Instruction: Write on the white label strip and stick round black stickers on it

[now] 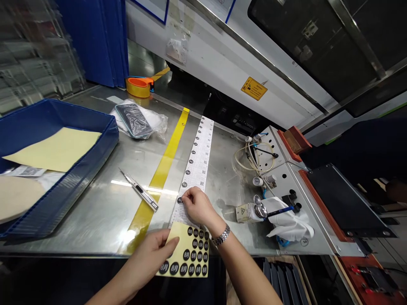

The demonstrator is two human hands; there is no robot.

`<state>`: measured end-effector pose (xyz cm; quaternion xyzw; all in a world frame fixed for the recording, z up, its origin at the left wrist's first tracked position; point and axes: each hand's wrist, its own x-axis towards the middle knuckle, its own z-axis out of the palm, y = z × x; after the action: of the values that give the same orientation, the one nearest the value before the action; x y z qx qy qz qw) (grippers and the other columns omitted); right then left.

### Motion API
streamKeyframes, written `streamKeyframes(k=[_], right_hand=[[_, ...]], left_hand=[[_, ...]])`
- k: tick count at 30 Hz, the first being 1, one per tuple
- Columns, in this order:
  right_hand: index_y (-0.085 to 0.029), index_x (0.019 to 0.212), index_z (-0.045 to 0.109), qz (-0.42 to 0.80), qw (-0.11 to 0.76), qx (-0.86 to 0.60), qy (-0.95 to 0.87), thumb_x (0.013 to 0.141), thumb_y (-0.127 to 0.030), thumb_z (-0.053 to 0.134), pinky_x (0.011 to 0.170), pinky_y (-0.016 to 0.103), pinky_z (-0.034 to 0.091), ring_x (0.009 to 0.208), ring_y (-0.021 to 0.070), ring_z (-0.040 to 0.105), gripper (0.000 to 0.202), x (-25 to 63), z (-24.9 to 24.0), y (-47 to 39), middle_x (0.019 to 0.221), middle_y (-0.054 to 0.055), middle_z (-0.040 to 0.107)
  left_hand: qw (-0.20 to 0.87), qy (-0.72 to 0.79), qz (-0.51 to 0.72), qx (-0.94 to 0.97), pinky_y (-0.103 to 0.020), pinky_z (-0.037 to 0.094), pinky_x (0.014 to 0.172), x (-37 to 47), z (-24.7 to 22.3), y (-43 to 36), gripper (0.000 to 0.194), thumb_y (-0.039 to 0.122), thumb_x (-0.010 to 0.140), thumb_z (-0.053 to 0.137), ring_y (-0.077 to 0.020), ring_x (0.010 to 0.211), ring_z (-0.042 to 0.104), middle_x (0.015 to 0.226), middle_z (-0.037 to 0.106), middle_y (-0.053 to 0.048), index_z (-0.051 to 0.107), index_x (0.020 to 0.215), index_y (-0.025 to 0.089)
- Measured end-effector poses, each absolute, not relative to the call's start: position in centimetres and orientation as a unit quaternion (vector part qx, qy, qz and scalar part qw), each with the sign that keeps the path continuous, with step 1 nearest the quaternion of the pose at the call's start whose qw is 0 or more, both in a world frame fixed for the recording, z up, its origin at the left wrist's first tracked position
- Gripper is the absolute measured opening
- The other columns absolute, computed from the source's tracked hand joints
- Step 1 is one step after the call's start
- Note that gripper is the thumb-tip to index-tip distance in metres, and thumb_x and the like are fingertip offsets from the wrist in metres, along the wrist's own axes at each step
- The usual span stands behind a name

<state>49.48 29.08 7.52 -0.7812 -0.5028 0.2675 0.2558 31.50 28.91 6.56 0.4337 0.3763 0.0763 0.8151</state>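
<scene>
My left hand grips a yellow sheet of round black stickers at the table's front edge, thumb on top. Several spots at its upper left are bare. Just beyond it, my right hand, with a metal watch at the wrist, presses its closed fingertips beside a black round sticker on a long strip of white labels. Whether anything is between those fingertips is hidden. Up the strip, each label carries a black round sticker near its left edge. A utility knife lies to the left.
A blue bin with yellow paper stands at left. Beyond are a bagged phone-like item and tape rolls. Yellow tape crosses the metal table. At right are a small box, white cloth and tubing.
</scene>
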Motion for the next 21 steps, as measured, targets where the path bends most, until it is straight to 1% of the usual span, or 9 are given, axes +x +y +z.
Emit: streamKeyframes(k=[4,8,9,10,12,14,15,17,21], right_hand=[[-0.019,0.084,0.061,0.248,0.24,-0.788,-0.51,0.089,-0.013,0.058,0.077,0.028,0.047,0.083,0.0164,0.062,0.009,49.2,7.7,29.2,0.09,0.002,0.065],[-0.019,0.082,0.061,0.219,0.223,-0.802,-0.51,0.088,-0.013,0.06,0.078,0.029,0.047,0.085,0.0184,0.062,0.009,48.7,7.4,29.5,0.09,0.003,0.065],[-0.019,0.085,0.062,0.21,0.221,-0.807,-0.506,0.088,-0.014,0.061,0.079,0.031,0.047,0.086,0.0196,0.063,0.006,48.6,7.4,29.5,0.091,0.004,0.066],[-0.019,0.091,0.062,0.197,0.218,-0.815,-0.5,0.087,-0.017,0.063,0.08,0.033,0.047,0.089,0.0214,0.063,0.004,48.6,7.4,29.4,0.094,0.005,0.066],[-0.019,0.107,0.059,0.152,0.209,-0.835,-0.486,0.084,-0.028,0.071,0.083,0.037,0.047,0.097,0.0263,0.063,0.028,48.6,7.3,29.1,0.103,0.008,0.066],[-0.018,0.116,0.055,0.102,0.19,-0.853,-0.476,0.078,-0.043,0.078,0.084,0.04,0.048,0.102,0.03,0.061,0.05,48.8,7.1,28.7,0.109,0.011,0.065],[-0.018,0.114,0.054,0.082,0.179,-0.859,-0.472,0.075,-0.05,0.079,0.083,0.04,0.048,0.101,0.0305,0.062,0.056,49.0,6.9,28.5,0.108,0.011,0.065],[-0.019,0.107,0.055,0.054,0.164,-0.868,-0.466,0.072,-0.06,0.078,0.079,0.039,0.048,0.094,0.0296,0.062,0.059,49.4,6.3,28.3,0.103,0.011,0.065],[-0.02,0.096,0.054,0.007,0.156,-0.873,-0.463,0.071,-0.068,0.075,0.077,0.037,0.046,0.09,0.0281,0.061,0.058,50.9,5.3,29.5,0.096,0.01,0.064]], left_hand=[[0.804,0.379,0.072,0.451,-0.023,0.034,0.054,31.4,5.9,28.7,0.049,0.063,0.07,0.07,-0.0142,0.056,0.053,0.062,0.065,-0.001,0.064,0.071,0.015],[0.803,0.375,0.071,0.458,-0.023,0.036,0.056,31.3,5.7,28.8,0.048,0.062,0.071,0.07,-0.0156,0.06,0.054,0.064,0.066,-0.002,0.066,0.075,0.014],[0.804,0.374,0.072,0.457,-0.023,0.036,0.057,31.3,5.8,28.9,0.046,0.06,0.071,0.07,-0.0162,0.062,0.054,0.064,0.066,-0.002,0.066,0.076,0.014],[0.806,0.372,0.071,0.455,-0.023,0.037,0.058,31.3,5.8,28.9,0.044,0.058,0.072,0.071,-0.0166,0.063,0.055,0.065,0.067,-0.002,0.067,0.077,0.014],[0.81,0.366,0.066,0.453,-0.024,0.038,0.058,31.3,5.8,29.1,0.041,0.055,0.071,0.073,-0.017,0.064,0.055,0.067,0.068,-0.003,0.067,0.076,0.015],[0.814,0.362,0.062,0.449,-0.024,0.04,0.06,31.3,5.9,29.1,0.041,0.055,0.071,0.073,-0.0181,0.066,0.056,0.069,0.069,-0.003,0.067,0.076,0.015],[0.815,0.362,0.061,0.448,-0.025,0.041,0.061,31.2,5.9,29.1,0.041,0.056,0.071,0.073,-0.0189,0.067,0.057,0.069,0.068,-0.003,0.066,0.075,0.016],[0.814,0.365,0.061,0.447,-0.026,0.042,0.062,30.8,6.2,29.0,0.042,0.058,0.072,0.071,-0.0203,0.069,0.058,0.067,0.066,-0.002,0.064,0.072,0.017],[0.823,0.34,0.055,0.453,-0.027,0.043,0.064,30.1,7.4,29.0,0.042,0.058,0.073,0.071,-0.0208,0.071,0.059,0.07,0.066,-0.002,0.066,0.074,0.017]])
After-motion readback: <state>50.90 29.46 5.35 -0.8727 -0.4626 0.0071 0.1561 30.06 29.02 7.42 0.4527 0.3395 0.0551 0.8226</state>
